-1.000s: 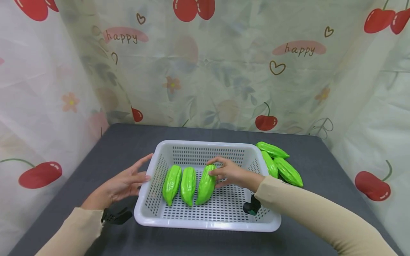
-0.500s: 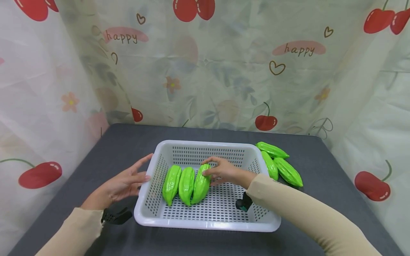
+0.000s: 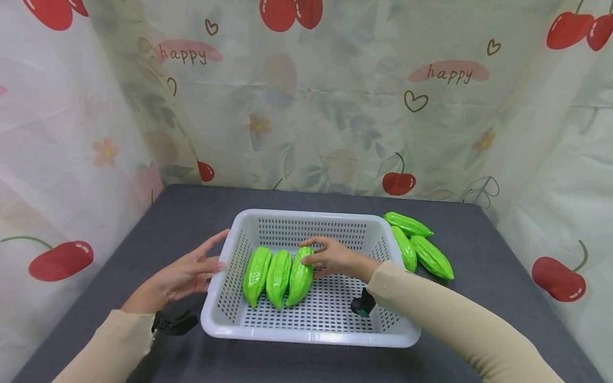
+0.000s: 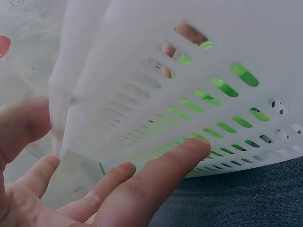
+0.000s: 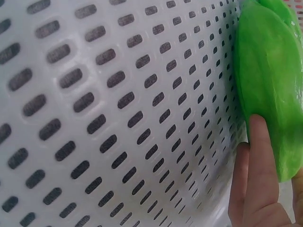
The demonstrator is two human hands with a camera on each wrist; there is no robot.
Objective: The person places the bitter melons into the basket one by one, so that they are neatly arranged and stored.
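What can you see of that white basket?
The basket is rectangular, white, and looks like glossy plastic. Its walls and floor are pierced with rows of slots; a smooth, rounded rim runs round the top. It stands upright on the dark table. Three green vegetables lie inside, mostly toward its left. The left hand touches its left side; the right hand reaches in.

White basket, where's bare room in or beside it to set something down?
Inside the basket, right of the three green vegetables, partly beneath the right sleeve; on the table, along the basket's near and far rims. Crowded: the basket's left half, and outside its far right corner, where three more vegetables lie.
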